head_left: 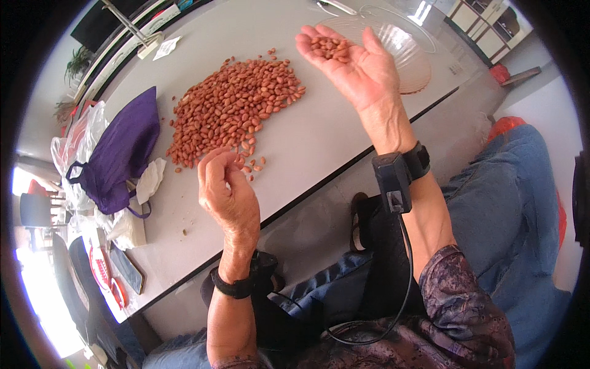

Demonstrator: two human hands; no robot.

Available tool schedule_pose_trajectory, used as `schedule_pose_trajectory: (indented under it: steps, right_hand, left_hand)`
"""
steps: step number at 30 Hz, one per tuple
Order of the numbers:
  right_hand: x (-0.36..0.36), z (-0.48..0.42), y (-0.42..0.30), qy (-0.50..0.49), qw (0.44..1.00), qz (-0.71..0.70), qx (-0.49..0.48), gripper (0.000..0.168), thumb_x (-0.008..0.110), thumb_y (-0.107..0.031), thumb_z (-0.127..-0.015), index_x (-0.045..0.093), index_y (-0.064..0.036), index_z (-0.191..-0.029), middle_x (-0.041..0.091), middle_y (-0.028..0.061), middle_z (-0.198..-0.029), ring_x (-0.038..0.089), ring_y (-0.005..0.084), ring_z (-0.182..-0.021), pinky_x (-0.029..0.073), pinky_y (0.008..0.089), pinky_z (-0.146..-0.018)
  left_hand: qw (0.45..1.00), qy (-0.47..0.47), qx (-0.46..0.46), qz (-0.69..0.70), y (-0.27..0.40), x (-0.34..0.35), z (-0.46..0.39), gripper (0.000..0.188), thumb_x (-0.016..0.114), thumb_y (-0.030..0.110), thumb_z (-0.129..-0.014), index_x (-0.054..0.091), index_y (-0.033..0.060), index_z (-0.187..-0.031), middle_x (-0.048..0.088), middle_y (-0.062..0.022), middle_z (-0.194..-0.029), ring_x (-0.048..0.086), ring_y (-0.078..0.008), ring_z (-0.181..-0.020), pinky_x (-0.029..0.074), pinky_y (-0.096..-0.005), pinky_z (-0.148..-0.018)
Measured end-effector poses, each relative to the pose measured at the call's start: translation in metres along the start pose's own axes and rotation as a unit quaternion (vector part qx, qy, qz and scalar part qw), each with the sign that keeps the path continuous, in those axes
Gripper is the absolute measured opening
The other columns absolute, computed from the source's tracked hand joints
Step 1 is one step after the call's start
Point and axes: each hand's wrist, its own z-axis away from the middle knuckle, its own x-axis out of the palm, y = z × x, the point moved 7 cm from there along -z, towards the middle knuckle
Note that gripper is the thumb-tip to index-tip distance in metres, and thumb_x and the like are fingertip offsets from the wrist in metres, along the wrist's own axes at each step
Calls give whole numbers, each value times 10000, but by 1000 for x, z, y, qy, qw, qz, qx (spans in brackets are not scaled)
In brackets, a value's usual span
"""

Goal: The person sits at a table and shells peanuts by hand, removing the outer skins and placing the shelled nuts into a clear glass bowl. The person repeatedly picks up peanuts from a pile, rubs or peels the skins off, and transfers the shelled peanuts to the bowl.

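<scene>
A broad pile of reddish-brown shelled peanuts (235, 92) lies on the pale tabletop (295, 133). My left hand (226, 189) is at the pile's near edge, its fingers curled inward beside a few loose peanuts (253, 166). Whether anything sits between those fingertips is hidden. Palm up, my right hand (364, 69) carries a small heap of peanuts (330, 49) in its cupped fingers. Behind and beside that hand is a clear ribbed bowl (405, 46), partly covered by the palm. Each wrist wears a black strap, and a cabled device sits on the right one.
Left of the pile lie a purple cloth bag (124, 147), a crumpled white tissue (151, 180) and clear plastic bags (83, 143). A phone (126, 268) rests near the left corner. A stand (145, 41) is at the far edge. Another person's denim-covered leg (507, 184) is at right.
</scene>
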Motion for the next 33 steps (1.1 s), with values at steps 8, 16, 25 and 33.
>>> schedule_pose_trajectory:
  steps: [8,16,25,33]
  right_hand:
    - [-40,3,-107,164,964,174,-119,734,385,-521,-969,383,191,-1145,336,87,-843,316,209,-809,272,404,-1015]
    - [-43,19,-116,260,923,248,-136,913,376,-563,-941,-11,81,-1459,-55,204,-1545,-10,322,-1428,-35,446,-1150]
    - [-7,11,-76,125,907,366,-168,522,483,-222,-964,352,70,-1376,329,197,-1443,326,277,-1335,302,425,-1111]
    - [11,38,46,-98,744,660,36,241,621,-164,-878,629,-2,-1056,649,67,-997,607,132,-884,493,276,-769]
  left_hand:
    - [1000,6,10,-6,2,-4,0,168,491,-149,-810,591,-34,-881,623,-133,-995,632,-166,-689,522,-257,-573]
    - [999,32,11,-9,-13,-22,-5,166,501,-126,-810,607,-23,-884,630,-127,-977,628,-166,-728,514,-260,-572]
    - [972,12,-57,-226,-43,-61,-20,151,569,-13,-751,613,4,-894,593,-146,-848,586,-282,-701,471,-389,-653]
    - [926,-189,-160,-285,-68,-42,-2,198,618,127,-724,620,-45,-822,623,-213,-891,607,-350,-776,486,-422,-724]
